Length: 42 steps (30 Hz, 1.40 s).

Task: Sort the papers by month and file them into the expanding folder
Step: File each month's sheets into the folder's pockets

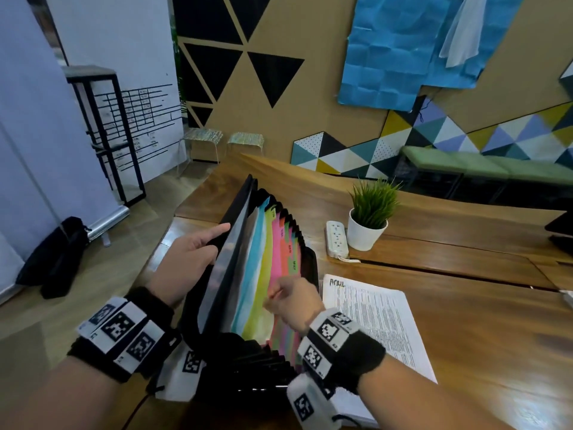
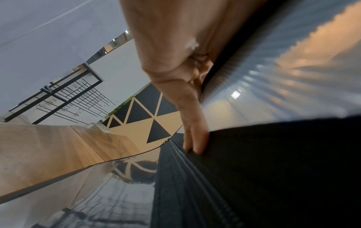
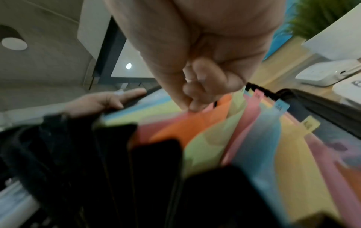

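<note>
Holding the folder (image 1: 248, 268) open on the table (image 1: 465, 305), you are at the step of finding the right pocket, not yet of putting a sheet in. The folder stands upright between your two forearms, its pleats fanned out and its coloured dividers showing.

Your left hand (image 1: 186, 259) holds back the front cover: the index finger lies straight along the top edge, and in the left wrist view the other fingers (image 2: 195, 138) are pressed together against the dark cover. Your right hand (image 1: 291, 301) is curled, and its thumb and fingertips (image 3: 192, 106) pinch the top edge of the pink divider (image 1: 274, 268), just beside the orange one (the right wrist view is blurred, so I cannot tell whether the orange edge is also caught in the pinch).

The papers (image 1: 378, 321) lie flat on the table just to the right of the folder, near your right wrist. The top sheet has "APRIL" written by hand in its corner. Some tabs carry month labels; "MAY" on the green tab (image 1: 294, 264) is readable in the head view, the others are too small to be sure.

My judgement: the next move needs you to spread the April pocket wide enough, keep it open with the left hand, then free the right hand to pick up the top sheet. Take care that the thin dividers do not stick together, or the sheet may slide into the neighbour month.
</note>
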Available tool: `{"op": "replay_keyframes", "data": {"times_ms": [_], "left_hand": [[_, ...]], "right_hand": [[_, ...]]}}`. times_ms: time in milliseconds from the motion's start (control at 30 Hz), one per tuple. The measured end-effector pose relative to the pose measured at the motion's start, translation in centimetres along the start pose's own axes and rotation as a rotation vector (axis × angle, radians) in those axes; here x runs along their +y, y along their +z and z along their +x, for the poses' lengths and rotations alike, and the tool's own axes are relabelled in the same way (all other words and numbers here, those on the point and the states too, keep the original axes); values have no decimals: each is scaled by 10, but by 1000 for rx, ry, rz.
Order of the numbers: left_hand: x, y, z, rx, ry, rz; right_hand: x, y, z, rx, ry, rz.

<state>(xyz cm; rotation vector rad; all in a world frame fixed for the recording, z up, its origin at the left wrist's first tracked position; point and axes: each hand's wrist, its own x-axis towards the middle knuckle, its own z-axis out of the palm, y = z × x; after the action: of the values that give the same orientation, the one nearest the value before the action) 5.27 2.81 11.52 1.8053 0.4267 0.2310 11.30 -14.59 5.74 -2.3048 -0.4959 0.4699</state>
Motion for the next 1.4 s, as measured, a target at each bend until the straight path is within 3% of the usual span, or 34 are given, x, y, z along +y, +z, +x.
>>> {"op": "replay_keyframes", "data": {"times_ms": [100, 167, 233, 300, 367, 467, 567, 667, 867, 1100, 1400], "left_hand": [[-3, -1, 2, 17, -14, -3], [-3, -2, 4, 22, -15, -6], [-3, -4, 5, 15, -14, -11], [-3, -4, 5, 17, -25, -9], [-4, -3, 3, 0, -27, -12], [-3, -2, 1, -16, -33, -34], [0, -3, 8, -19, -26, -49], [10, -1, 13, -1, 1, -40], [10, -7, 19, -5, 9, 12], [16, -10, 11, -91, 109, 271], [5, -2, 17, 22, 153, 347]], "right_hand": [[-4, 6, 1, -40, -3, -70], [3, -6, -3, -86, -41, 75], [16, -30, -13, -29, -31, 207], [48, -60, -20, 126, 116, 274], [101, -86, -29, 188, 349, 130], [179, -98, -54, 43, 781, -190], [217, -85, -81, 23, 933, -376], [224, -75, -89, 64, 950, -467], [220, -70, -85, 155, 888, -258], [212, -68, -91, 268, 770, -252], [237, -92, -102, 392, 664, -322]]}}
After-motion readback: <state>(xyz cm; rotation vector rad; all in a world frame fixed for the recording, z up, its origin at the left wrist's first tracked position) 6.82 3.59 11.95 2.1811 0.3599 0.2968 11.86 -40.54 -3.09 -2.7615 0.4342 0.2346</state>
